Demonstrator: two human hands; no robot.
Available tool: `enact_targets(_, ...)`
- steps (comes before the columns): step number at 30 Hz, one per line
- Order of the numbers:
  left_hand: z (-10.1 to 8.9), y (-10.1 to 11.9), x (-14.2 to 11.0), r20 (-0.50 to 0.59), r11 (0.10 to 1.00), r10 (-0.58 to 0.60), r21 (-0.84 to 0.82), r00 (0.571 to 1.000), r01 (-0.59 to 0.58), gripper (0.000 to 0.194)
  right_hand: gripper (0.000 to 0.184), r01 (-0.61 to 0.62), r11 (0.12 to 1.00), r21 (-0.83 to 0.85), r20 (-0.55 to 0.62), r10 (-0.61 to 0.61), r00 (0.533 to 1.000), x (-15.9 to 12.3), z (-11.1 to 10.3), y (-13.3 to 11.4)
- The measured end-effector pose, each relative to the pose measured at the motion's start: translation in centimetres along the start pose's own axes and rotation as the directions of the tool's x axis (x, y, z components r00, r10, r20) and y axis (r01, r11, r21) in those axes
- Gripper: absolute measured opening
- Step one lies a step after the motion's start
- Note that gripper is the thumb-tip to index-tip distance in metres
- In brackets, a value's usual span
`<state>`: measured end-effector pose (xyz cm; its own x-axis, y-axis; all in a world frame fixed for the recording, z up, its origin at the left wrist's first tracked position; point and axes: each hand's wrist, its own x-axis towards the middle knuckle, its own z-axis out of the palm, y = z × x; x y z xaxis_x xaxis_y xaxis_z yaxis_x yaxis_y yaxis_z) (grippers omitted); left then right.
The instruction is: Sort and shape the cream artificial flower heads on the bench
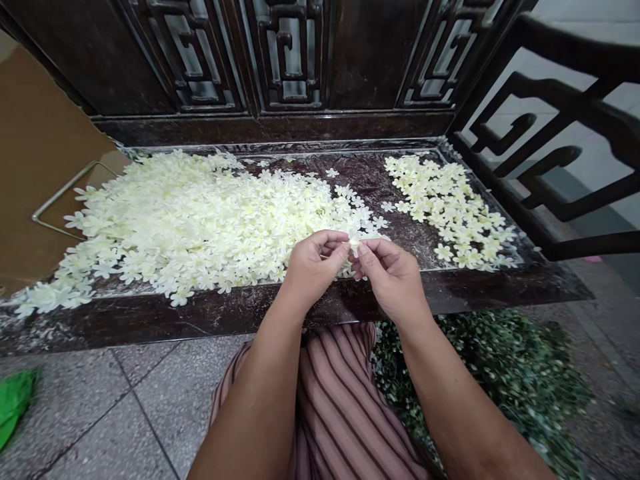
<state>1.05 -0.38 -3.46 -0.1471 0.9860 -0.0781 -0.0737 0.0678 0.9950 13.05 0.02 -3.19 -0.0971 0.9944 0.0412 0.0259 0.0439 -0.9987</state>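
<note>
My left hand (320,261) and my right hand (387,270) meet over the front edge of a dark wooden bench seat (370,173). Between their pinched fingertips is a small white flower (354,244), partly covered by the fingers. Just behind and to the left spreads a large heap of loose white flowers (215,213) with pale yellow centres. A smaller patch of the same flowers (450,210), yellower in tone, lies on the right end of the seat.
A brown cardboard piece (45,153) with a bent metal handle (60,193) stands at the left. Carved wooden armrest (565,133) bounds the right side. Green leafy foliage (500,373) lies on the floor below right; a green bag-like thing (15,403) is at lower left.
</note>
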Motion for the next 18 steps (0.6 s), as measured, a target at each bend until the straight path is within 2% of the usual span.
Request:
enact_targets(6,0.16,0.16,0.00,0.011,0.999,-0.037,0.001,0.999,0.037,0.008,0.023,0.003,1.000,0.003,0.031,-0.003,1.000,-0.03,-0.13,-0.08)
enact_targets(18,0.12,0.05,-0.21,0.015,0.994,-0.018,0.111,1.000,0.016,0.006,0.016,-0.085,0.995,0.054,0.013,0.085,0.996,-0.01,-0.17,-0.37)
